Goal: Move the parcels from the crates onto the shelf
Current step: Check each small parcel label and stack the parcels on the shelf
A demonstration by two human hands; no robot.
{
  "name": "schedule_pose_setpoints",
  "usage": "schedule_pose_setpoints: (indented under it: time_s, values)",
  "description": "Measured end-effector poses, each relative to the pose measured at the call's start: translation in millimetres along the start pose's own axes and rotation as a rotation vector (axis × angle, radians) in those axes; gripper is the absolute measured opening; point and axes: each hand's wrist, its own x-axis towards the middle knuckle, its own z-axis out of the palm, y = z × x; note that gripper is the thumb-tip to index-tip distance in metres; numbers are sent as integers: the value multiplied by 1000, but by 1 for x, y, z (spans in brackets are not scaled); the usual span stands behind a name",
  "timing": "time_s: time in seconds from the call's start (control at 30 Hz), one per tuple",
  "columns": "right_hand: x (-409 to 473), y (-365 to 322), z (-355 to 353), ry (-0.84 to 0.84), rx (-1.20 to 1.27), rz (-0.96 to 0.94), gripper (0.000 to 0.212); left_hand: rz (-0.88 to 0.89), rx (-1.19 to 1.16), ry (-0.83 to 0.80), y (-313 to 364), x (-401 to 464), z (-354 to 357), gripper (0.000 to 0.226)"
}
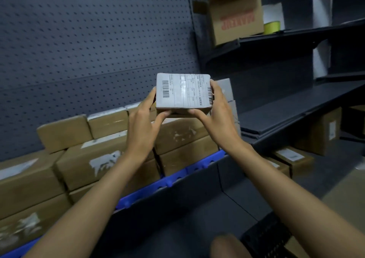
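Head view: I hold a grey labelled parcel [183,93] in both hands, lifted clear above the rows of brown cardboard parcels [102,165] stacked behind the blue crate rim [173,177]. My left hand [141,123] pinches its left edge, thumb under the near lower corner and fingers up the side. My right hand [217,109] curls round the right edge, fingertips over the barcode at the far corner and thumb along the bottom edge. Both hands are closed on the parcel; neither has anything else.

The parcel sits between the stacked boxes and the near left corner of the dark shelf [296,107], whose board to my right looks mostly bare. A taller grey box [225,89] stands just behind my right hand.

I judge the parcel light and fairly stiff, a small carton in a smooth plastic wrap that may slip. So I would keep the grip on the two short edges, with the thumbs under the bottom, rather than on the glossy label face. It shows no sag between my hands.
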Motion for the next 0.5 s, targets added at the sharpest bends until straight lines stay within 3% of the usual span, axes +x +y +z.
schedule_pose_setpoints:
  time_s: [0.5]
  values:
    - [23,-110,167,-253,260,-115,85,-53,345,189,-92,-2,-176,69]
